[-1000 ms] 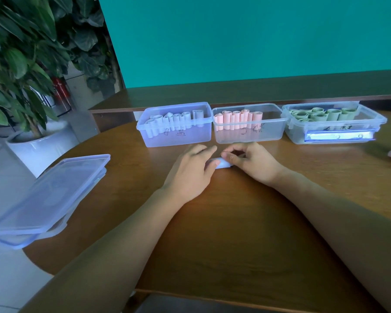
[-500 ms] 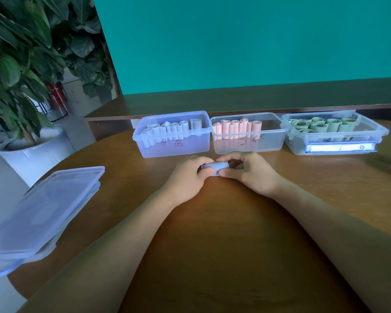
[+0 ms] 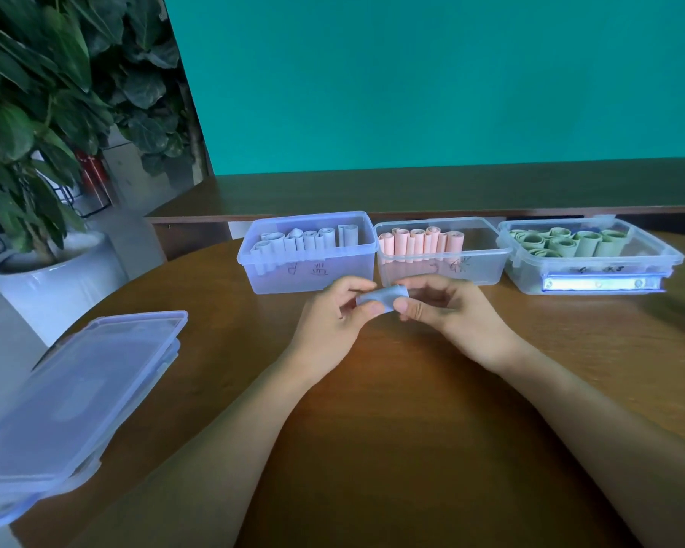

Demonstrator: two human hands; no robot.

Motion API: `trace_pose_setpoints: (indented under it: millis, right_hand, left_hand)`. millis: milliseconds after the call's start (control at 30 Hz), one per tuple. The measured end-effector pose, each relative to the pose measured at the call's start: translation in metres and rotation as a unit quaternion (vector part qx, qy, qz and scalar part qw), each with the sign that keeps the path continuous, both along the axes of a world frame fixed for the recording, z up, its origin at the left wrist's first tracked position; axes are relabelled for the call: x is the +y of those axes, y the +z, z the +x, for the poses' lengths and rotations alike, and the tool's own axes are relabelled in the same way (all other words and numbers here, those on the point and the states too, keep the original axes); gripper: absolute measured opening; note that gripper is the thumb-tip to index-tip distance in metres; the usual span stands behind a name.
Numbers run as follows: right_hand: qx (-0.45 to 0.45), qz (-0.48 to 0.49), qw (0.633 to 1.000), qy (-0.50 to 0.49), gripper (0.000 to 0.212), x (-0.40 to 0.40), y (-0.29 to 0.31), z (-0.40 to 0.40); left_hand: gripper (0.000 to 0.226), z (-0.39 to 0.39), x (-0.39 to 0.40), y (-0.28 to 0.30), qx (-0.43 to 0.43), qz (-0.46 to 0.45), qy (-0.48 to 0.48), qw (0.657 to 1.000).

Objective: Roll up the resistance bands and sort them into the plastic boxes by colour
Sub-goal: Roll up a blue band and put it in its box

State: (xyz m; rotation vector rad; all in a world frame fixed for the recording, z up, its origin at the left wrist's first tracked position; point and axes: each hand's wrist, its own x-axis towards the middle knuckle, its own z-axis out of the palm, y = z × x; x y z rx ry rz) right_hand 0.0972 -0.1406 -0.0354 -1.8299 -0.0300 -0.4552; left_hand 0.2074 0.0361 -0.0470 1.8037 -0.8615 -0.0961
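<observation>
Both the left hand (image 3: 333, 318) and right hand (image 3: 447, 310) pinch a rolled pale-blue resistance band (image 3: 380, 297) before three clear plastic boxes (image 3: 313, 270) bearing illegible handwritten labels.

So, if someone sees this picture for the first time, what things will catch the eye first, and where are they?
First, the left hand and right hand at the centre, lifted over the round wooden table, together pinching a small pale blue rolled band. Behind them stand three open boxes in a row: the left box with pale blue rolls, the middle box with pink ones, the right box with green ones. Stacked lids lie at the left edge.
</observation>
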Motion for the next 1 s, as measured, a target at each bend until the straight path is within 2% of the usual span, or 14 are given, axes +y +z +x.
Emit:
trace_pose_setpoints:
  millis: [133,267,433,567,733,867,1000]
  right_hand:
    - [-0.011,-0.003,1.0,-0.005,0.022,0.006,0.013,0.0]
    - [-0.023,0.015,0.999,-0.017,0.022,0.017,0.038,0.016]
    - [-0.043,-0.05,0.998,-0.022,0.016,0.03,0.077,0.055]
    - [-0.033,-0.106,0.992,-0.059,0.015,0.027,0.101,0.096]
    - [0.044,-0.23,0.968,-0.09,0.024,0.034,0.097,0.162]
    - [0.099,-0.305,0.944,-0.08,0.028,0.05,0.083,0.202]
    - [0.135,-0.348,0.925,-0.076,0.023,0.061,0.071,0.233]
  left_hand:
    - [0.017,-0.003,0.005,0.006,0.036,-0.048,-0.005,0.998]
    - [0.012,-0.002,0.014,0.015,0.059,-0.136,0.011,0.989]
    - [0.018,0.019,0.022,0.015,0.05,-0.237,0.142,0.96]
    - [0.032,0.042,0.032,0.003,-0.027,-0.203,0.249,0.947]
    - [0.038,0.067,0.038,-0.002,-0.043,-0.172,0.328,0.928]
    - [0.038,0.081,0.04,-0.007,-0.053,-0.113,0.354,0.927]
    - [0.039,0.083,0.04,-0.009,-0.039,-0.116,0.353,0.927]
